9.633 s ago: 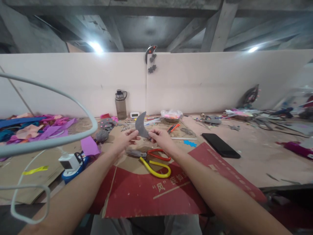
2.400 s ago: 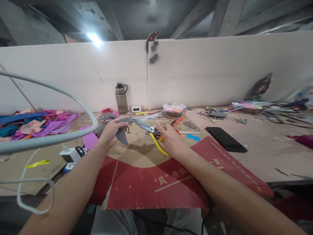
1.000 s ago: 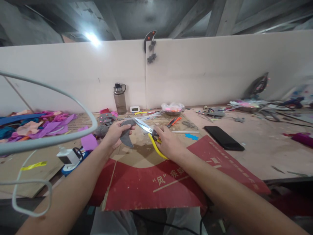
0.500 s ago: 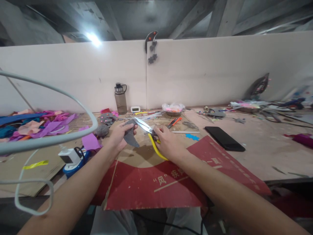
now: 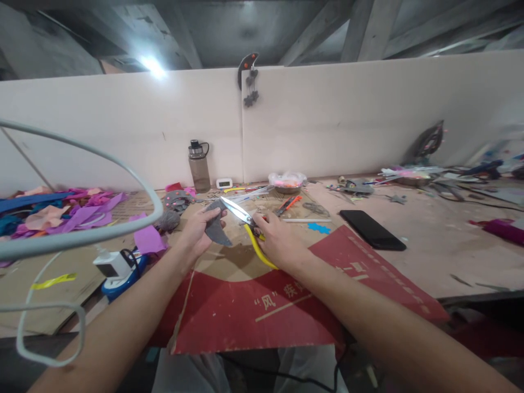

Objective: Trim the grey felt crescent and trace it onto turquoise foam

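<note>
Pinched in my left hand is a dark grey piece of felt, curved and tapering to a point at its lower right. My right hand grips a pair of scissors with yellow handles, one of which bows out below the hand. The blades point up and left, and their tips meet the upper edge of the felt. Whether the blades are parted or closed I cannot tell. Both hands are above a red and brown cardboard sheet at the table's front edge.
A black phone lies to the right. Behind the hands are an orange utility knife, a blue cutout, a bagged bowl and a bottle. Coloured scraps, a power strip and a looping white cable occupy the left.
The whole view has shifted slightly, so most things appear a little further left. The scissors and felt keep nearly the same position relative to each other.
</note>
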Action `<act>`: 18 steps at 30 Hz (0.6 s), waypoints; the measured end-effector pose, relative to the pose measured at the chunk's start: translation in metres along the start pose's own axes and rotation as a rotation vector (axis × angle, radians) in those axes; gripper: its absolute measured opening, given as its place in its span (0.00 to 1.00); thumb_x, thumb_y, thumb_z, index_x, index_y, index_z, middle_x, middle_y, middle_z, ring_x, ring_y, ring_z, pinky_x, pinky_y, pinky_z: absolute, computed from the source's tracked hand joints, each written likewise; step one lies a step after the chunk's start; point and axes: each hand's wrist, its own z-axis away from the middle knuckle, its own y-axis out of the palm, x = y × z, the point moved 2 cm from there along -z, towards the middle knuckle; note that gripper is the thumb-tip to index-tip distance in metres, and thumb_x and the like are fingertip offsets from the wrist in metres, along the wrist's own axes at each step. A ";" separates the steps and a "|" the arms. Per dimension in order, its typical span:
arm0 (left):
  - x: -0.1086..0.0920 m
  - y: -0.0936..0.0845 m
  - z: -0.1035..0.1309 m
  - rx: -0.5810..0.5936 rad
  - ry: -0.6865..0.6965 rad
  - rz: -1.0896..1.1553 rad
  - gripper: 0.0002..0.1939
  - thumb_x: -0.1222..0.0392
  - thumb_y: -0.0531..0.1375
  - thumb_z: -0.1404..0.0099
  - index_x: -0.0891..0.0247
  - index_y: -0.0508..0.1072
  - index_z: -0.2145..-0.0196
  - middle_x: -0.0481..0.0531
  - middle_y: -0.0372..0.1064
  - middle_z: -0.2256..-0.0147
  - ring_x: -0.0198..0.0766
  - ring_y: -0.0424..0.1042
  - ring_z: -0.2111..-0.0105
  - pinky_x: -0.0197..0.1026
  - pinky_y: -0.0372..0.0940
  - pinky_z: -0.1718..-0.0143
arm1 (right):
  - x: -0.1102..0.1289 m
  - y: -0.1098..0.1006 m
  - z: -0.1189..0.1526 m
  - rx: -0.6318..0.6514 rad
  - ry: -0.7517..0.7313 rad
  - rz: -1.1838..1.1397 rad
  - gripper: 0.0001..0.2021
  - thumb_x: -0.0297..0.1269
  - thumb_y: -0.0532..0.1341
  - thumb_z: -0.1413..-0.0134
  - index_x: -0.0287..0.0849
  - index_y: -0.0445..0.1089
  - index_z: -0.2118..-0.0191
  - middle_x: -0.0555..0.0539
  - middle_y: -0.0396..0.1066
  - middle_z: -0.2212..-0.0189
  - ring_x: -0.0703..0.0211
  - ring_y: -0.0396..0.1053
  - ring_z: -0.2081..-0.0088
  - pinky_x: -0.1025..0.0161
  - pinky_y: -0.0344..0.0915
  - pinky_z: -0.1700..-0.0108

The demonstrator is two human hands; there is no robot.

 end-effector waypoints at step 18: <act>-0.001 0.001 0.001 -0.035 0.108 0.012 0.11 0.73 0.64 0.49 0.66 0.74 0.65 0.51 0.74 0.69 0.33 0.73 0.72 0.35 0.68 0.72 | -0.001 0.008 -0.002 -0.023 0.027 -0.236 0.16 0.32 0.56 0.44 0.43 0.62 0.49 0.41 0.64 0.56 0.55 0.67 0.59 0.64 0.60 0.59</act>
